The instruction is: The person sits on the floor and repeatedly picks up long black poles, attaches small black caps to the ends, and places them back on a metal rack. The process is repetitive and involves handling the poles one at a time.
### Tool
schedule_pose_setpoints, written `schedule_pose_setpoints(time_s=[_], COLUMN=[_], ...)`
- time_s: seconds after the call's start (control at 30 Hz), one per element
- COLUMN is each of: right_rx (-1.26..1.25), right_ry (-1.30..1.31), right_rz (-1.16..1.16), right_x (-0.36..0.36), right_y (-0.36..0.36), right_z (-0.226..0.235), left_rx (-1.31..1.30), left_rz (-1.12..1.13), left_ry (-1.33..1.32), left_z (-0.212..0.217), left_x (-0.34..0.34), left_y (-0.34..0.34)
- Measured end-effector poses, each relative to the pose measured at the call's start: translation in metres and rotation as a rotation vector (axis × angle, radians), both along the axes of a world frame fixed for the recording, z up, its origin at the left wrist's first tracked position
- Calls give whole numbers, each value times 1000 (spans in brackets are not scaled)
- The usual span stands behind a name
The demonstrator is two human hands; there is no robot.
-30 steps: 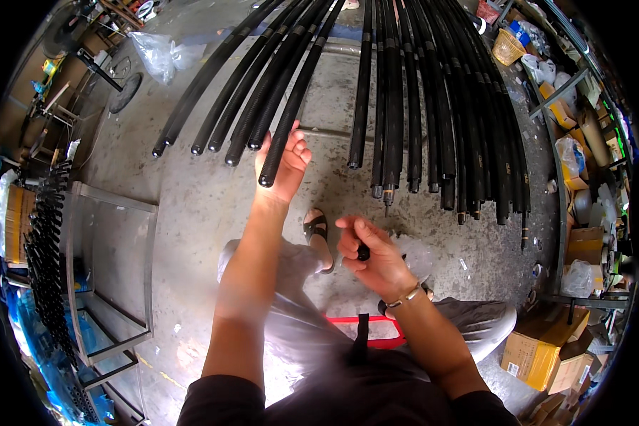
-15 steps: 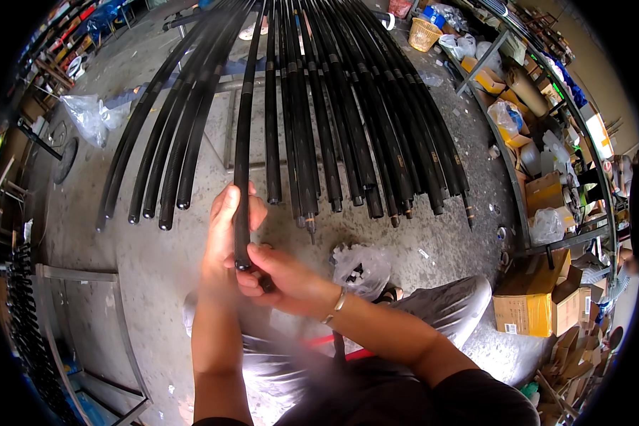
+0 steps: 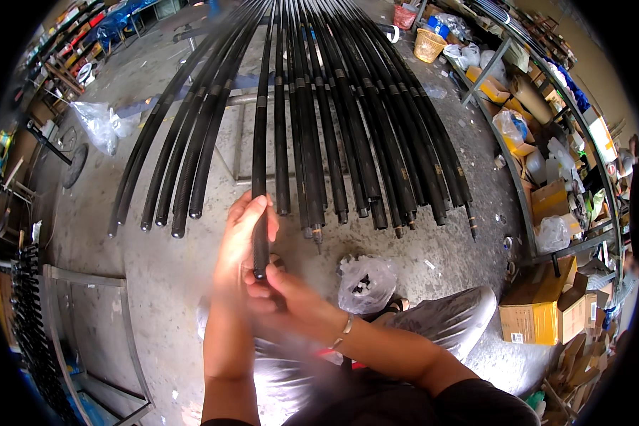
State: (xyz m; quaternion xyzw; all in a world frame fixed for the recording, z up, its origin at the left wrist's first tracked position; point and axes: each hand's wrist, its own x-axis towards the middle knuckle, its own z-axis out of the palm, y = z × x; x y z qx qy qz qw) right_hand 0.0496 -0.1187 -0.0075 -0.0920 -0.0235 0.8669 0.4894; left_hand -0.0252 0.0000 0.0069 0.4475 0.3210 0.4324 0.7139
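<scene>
My left hand (image 3: pixel 247 231) is wrapped around a long black pole (image 3: pixel 260 156) near its near end, the thumb lying along it. The pole stretches away from me, beside a fan of similar black poles (image 3: pixel 337 149). Just below the held pole's end is my right hand (image 3: pixel 295 295), its fingers curled and partly blurred. The thumb and fingertips sit close by that end. Whatever is inside the right hand is hidden, and I cannot tell whether it touches the pole.
Between my knees and the poles lies a clear plastic bag (image 3: pixel 366 284) with small pieces inside. A metal frame (image 3: pixel 85 277) stands at left. Cardboard boxes (image 3: pixel 536 309) and a loaded shelf (image 3: pixel 508 135) line the right side. A wicker basket (image 3: pixel 429 46) sits at the far right.
The held pole's near end has shifted slightly right with my left hand. My right hand has shifted right too, and the small black piece visible at its fingers earlier is now out of sight.
</scene>
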Motion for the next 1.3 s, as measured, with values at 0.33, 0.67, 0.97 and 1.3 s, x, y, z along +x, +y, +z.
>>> schedule_pose_setpoints(time_s=[0.33, 0.67, 0.97, 1.3], right_rx=[-75, -195, -137, -95], right_ry=[-476, -254, -446, -434], right_rz=[-14, -25, -86, -34], right_x=[6, 12, 14, 14], right_y=[-4, -6, -3, -3], right_z=[8, 2, 7, 4], left_rx=[4, -33, -38, -20], left_rz=[64, -15, -22, -30], left_ry=[143, 12, 67, 44], left_z=[-5, -3, -8, -9], left_x=[3, 0, 4, 3], left_y=[2, 3, 3, 5])
